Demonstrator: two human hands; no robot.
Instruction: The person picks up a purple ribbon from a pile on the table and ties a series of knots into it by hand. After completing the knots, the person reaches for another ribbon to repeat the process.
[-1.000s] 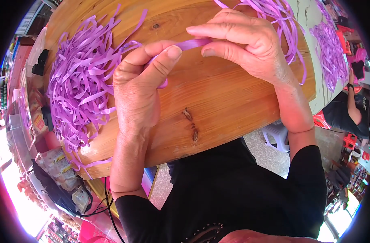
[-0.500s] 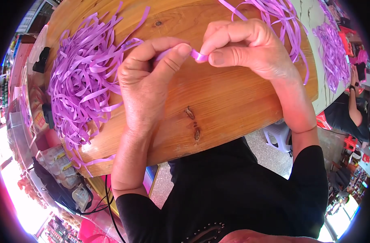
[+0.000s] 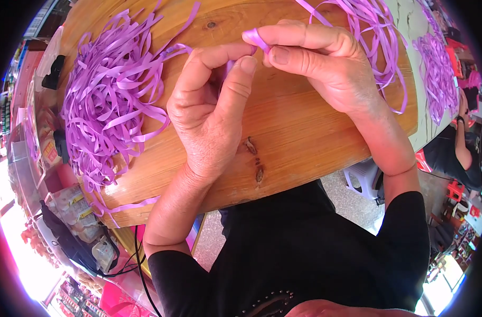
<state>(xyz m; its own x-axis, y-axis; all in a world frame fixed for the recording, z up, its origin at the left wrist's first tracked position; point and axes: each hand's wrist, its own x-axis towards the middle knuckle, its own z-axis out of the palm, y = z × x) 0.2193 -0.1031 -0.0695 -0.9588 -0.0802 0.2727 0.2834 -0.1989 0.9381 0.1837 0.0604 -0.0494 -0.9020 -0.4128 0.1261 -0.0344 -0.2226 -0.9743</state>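
Note:
Between my two hands, above the wooden table [image 3: 299, 132], is a short visible stretch of purple ribbon [image 3: 257, 38]. My left hand [image 3: 212, 100] pinches it between thumb and forefinger, and a strip of it shows inside the curled fingers. The ribbon bends over the forefinger tip of my right hand [image 3: 325, 63], whose thumb presses just below. Whether the ribbon is knotted there I cannot tell. A large tangled heap of purple ribbons [image 3: 111, 100] lies to the left of my left hand. More loose purple ribbons [image 3: 375, 37] lie just beyond my right hand.
A pale marbled surface [image 3: 418, 100] adjoins the table on the right, with another purple ribbon pile [image 3: 436, 79] on it. Black clips [image 3: 53, 72] sit along the left edge. A lilac stool [image 3: 363, 179] stands below. At far right, another person's arm [image 3: 461, 142] shows.
My left hand has shifted right and turned more upright. My right hand's fingertips have risen slightly, and the ribbon now folds over its forefinger instead of stretching straight between the hands.

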